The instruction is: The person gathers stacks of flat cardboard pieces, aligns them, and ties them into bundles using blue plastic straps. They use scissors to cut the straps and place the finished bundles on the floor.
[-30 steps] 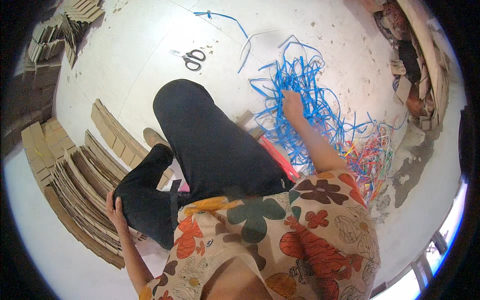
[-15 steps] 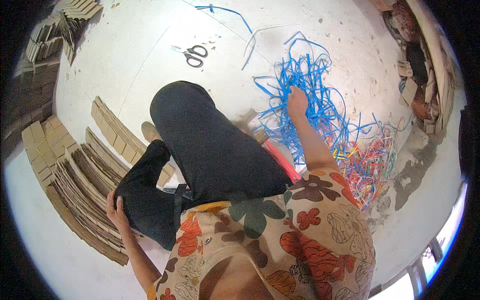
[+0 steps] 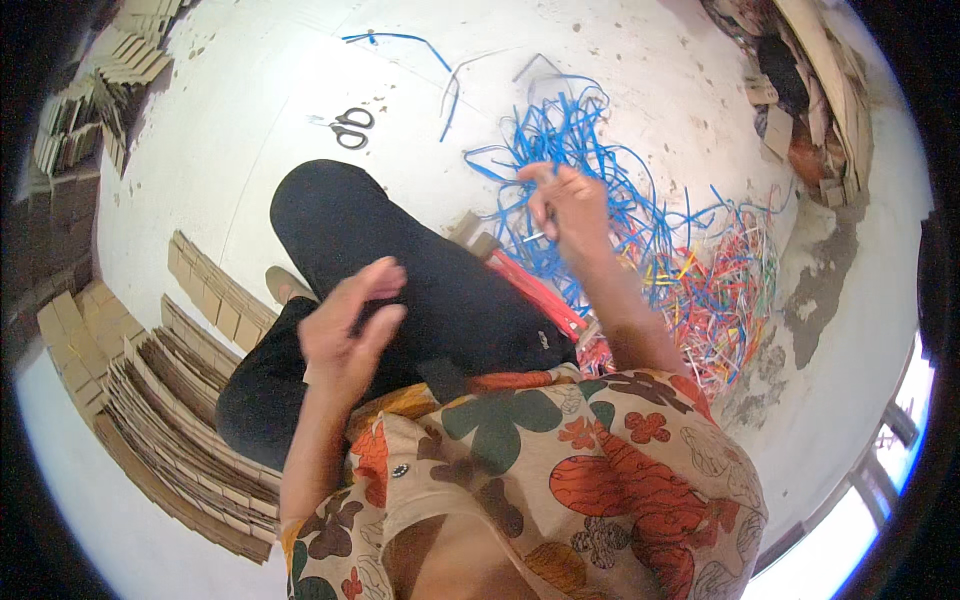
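Note:
Over my dark-trousered thigh, my left hand (image 3: 350, 325) is raised and holds nothing, its thumb apart from the fingers. Above the near side of a tangled heap of blue plastic strapping strips (image 3: 560, 130) is my right hand (image 3: 572, 205). Its index finger points left while the other fingers curl in. A small pale, thin piece (image 3: 534, 238) pokes out under those curled fingers; its kind is too small to make out. Along my thigh lies a bundle of flat red strips (image 3: 540, 295), partly hidden by the leg.
Scissors with black handles (image 3: 352, 129) lie on the pale floor beyond my knee. Loose blue strips (image 3: 420, 45) are farther off. Mixed coloured strips (image 3: 725, 300) pile up at right. Stacked cardboard pieces (image 3: 190, 400) stand at left, with more cardboard (image 3: 840, 90) at the far right.
My left hand has risen from my knee and moved right over my thigh. My right hand has drawn back from the blue heap toward me. The whole view has shifted slightly.

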`<state>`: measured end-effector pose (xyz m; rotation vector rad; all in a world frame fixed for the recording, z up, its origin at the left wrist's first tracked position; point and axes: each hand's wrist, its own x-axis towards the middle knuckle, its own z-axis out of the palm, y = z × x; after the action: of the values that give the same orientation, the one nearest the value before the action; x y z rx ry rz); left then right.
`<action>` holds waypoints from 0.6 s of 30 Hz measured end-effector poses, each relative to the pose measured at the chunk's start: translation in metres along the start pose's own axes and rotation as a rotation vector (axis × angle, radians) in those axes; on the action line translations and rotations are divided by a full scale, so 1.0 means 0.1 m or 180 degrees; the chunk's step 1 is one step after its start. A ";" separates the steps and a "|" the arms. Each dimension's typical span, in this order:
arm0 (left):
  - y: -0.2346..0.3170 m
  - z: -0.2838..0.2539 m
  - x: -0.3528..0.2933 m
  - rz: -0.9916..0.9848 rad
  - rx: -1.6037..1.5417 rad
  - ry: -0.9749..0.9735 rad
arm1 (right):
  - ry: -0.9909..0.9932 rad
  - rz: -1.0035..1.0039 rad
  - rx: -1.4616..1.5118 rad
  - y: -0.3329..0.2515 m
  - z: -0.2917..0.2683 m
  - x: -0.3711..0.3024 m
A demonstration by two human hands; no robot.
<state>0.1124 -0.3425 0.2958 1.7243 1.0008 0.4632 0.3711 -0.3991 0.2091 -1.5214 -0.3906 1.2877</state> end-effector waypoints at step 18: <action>0.02 0.03 0.69 0.0301 -0.0157 -0.0738 | 0.0453 -0.0482 0.2093 -0.19 -0.59 0.55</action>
<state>0.1554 -0.2892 0.2854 1.7409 0.7390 0.3360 0.4487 -0.3779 0.1886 -0.9923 0.0204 1.0395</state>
